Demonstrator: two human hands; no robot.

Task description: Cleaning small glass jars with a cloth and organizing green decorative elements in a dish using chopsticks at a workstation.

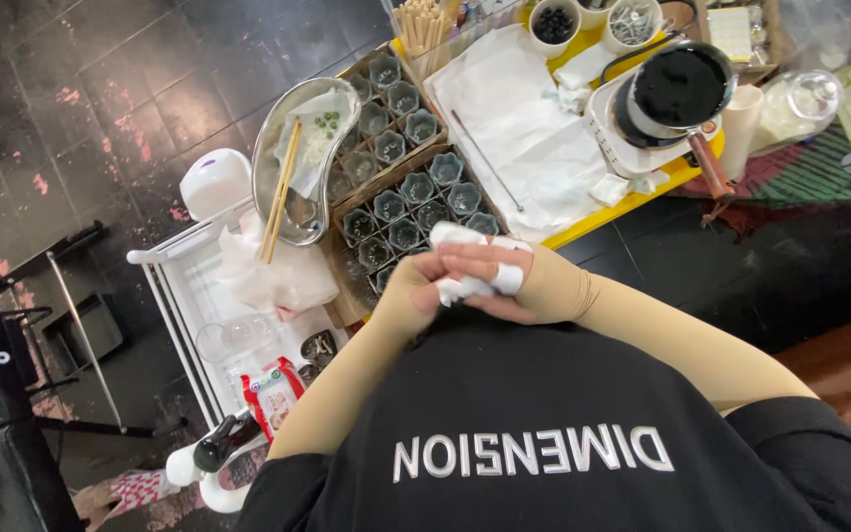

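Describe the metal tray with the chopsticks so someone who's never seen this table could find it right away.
Start at the wooden crates of small glass cups. Against their left side lies a kidney-shaped metal tray. Unlike the white trays nearby, it is shiny steel, with a pair of chopsticks across it.

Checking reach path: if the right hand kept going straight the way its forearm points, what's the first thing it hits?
Probably the left hand: the right hand already presses a white cloth against it. Beyond lies the tray of small cups, though depth is unclear.

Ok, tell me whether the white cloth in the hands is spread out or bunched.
Bunched: the white cloth is crumpled between both hands, only small folds showing.
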